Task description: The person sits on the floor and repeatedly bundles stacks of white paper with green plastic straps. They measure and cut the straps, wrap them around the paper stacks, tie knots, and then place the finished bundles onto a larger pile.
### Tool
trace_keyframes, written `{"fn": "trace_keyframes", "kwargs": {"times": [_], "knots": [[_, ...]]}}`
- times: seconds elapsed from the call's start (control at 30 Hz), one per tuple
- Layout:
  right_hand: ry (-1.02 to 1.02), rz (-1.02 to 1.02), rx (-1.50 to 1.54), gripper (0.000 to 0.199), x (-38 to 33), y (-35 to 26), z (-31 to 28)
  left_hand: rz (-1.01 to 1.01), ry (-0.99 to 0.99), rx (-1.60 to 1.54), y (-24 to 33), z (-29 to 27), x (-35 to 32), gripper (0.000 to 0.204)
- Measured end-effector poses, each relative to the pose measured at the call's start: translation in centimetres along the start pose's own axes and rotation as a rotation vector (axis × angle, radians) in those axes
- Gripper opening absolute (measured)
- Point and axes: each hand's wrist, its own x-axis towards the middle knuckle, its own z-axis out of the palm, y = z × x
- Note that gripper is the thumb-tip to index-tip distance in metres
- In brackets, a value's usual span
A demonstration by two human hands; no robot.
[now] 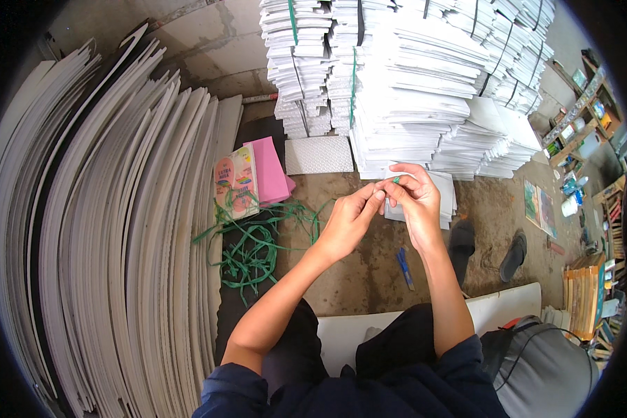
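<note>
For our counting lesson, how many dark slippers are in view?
2. One slipper lies below and right of the right hand in the picture; the other slipper lies farther right. More may be hidden.

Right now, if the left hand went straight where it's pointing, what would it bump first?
Probably the right hand: its fingers sit close to those of the left hand, though depth is hard to judge.
</note>
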Motion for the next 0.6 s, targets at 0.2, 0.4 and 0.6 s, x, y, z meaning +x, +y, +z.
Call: {"fn": "trace_keyframes", "kwargs": {"times": [0.2,0.4,0.6], "knots": [[0.108,-0.316,-0.246,0.03,0.0,-1.7,0.1,-0.082,-0.053,-0.215,0.5,-1.0,0.0,0.033],[-0.004,-0.591,-0.719,0.035,-0.8,-2.3,0.9,-0.156,-0.104,-0.422,0.8,-1.5,-0.1,0.034],[-0.053,-0.651,-0.77,0.032,-0.7,-2.2,0.3,-0.262,-0.251,-0.617,1.2,-1.7,-0.4,0.032]]}}
